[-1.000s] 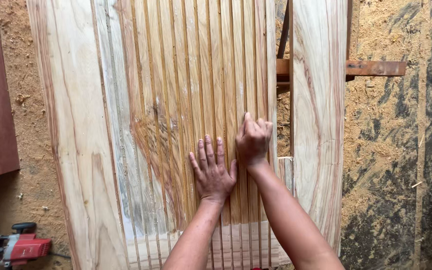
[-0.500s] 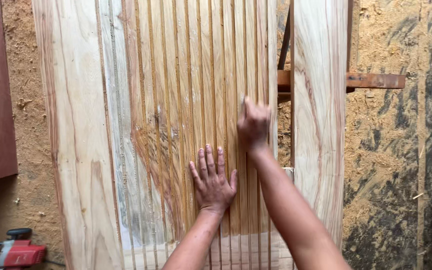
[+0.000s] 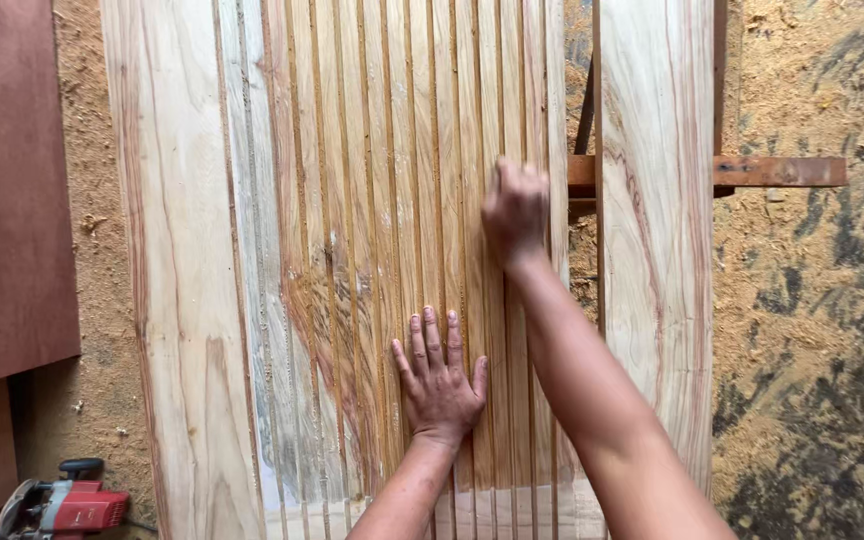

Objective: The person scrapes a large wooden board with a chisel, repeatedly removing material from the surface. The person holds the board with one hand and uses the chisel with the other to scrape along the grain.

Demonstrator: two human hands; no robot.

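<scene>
Pale grooved timber panel (image 3: 372,250) is lying flat across the work stand, looking stiff, heavy and best gripped by its long edges; the left hand (image 3: 439,380) is pressing it open-palmed, while the right hand (image 3: 515,208) is rubbing it, curled around something unseen

Crossbar (image 3: 777,171) blocks beyond plank (image 3: 657,230).

Sawdust (image 3: 102,300) covers the workshop floor. A reddish-brown board (image 3: 7,180) lies at left. A red power tool (image 3: 62,505) sits below it.
</scene>
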